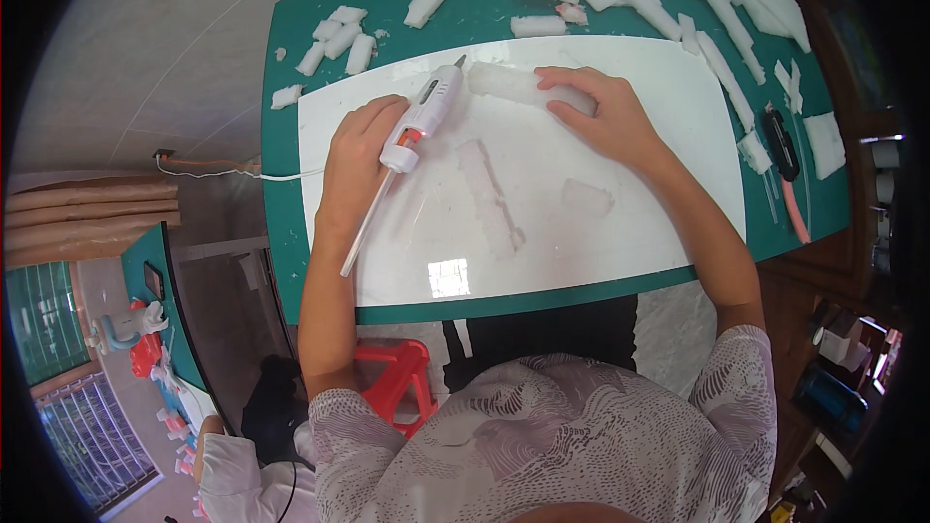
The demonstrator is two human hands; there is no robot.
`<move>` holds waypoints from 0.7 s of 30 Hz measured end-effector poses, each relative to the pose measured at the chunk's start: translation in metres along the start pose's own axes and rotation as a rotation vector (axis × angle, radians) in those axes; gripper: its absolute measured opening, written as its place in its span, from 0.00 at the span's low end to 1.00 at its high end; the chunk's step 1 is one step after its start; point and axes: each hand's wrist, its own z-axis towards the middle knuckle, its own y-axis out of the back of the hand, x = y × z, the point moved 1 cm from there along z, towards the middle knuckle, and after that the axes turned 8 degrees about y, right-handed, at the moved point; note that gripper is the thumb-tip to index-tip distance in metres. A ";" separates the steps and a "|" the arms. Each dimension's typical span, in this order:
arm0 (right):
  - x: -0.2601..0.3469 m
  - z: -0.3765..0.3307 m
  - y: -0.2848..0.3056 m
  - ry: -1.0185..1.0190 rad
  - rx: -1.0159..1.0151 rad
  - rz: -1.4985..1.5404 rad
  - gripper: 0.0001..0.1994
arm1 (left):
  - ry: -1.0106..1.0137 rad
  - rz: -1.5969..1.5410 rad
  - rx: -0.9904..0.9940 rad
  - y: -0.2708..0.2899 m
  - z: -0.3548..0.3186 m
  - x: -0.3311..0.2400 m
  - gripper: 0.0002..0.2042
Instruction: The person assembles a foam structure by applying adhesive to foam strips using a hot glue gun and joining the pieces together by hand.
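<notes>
My left hand [360,150] is closed round a white hot glue gun [427,116], its nozzle pointing up and away to the right. A long clear glue stick [366,227] sticks out of the gun's back end. At the far side of the white board, my right hand [603,114] grips the right end of a whitish foam strip [504,82] between thumb and fingers. The nozzle tip is close to that strip's left end; whether they touch I cannot tell. Nearer me lie a long, rough-edged foam strip [489,199] and a short foam block [587,198].
The glossy white board [397,276] lies on a green table [465,313]. Many foam offcuts [639,0] cover the far edge, with small blocks [339,37] at far left. A black utility knife [780,145] rests on the right. The gun's white cord [276,176] runs left. A red stool [402,378] stands below.
</notes>
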 end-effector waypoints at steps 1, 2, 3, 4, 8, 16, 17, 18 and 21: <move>0.000 0.000 0.000 -0.003 0.004 -0.002 0.12 | 0.022 -0.010 -0.001 0.000 0.000 0.000 0.18; 0.000 0.000 0.000 -0.004 0.003 -0.003 0.12 | 0.021 -0.011 -0.001 0.000 0.000 0.000 0.18; 0.000 0.000 0.000 -0.016 0.007 -0.003 0.12 | -0.001 -0.016 0.014 0.000 0.000 -0.002 0.18; 0.000 0.000 0.000 -0.028 0.010 -0.002 0.12 | -0.022 -0.020 0.029 0.001 0.000 -0.003 0.18; -0.002 0.000 -0.001 0.002 -0.004 -0.007 0.12 | -0.017 -0.023 0.061 -0.001 0.000 -0.003 0.18; -0.001 0.000 -0.001 -0.001 0.005 -0.007 0.12 | -0.062 -0.027 0.049 -0.004 -0.001 0.001 0.16; 0.000 0.000 -0.001 0.000 0.004 -0.007 0.12 | -0.062 -0.026 0.049 -0.003 -0.001 0.000 0.16; 0.000 0.000 -0.001 -0.007 0.006 -0.002 0.12 | -0.067 -0.022 0.049 -0.003 -0.001 -0.001 0.16; 0.000 0.000 0.000 -0.017 0.011 -0.006 0.12 | -0.078 -0.013 0.052 -0.003 -0.001 -0.005 0.17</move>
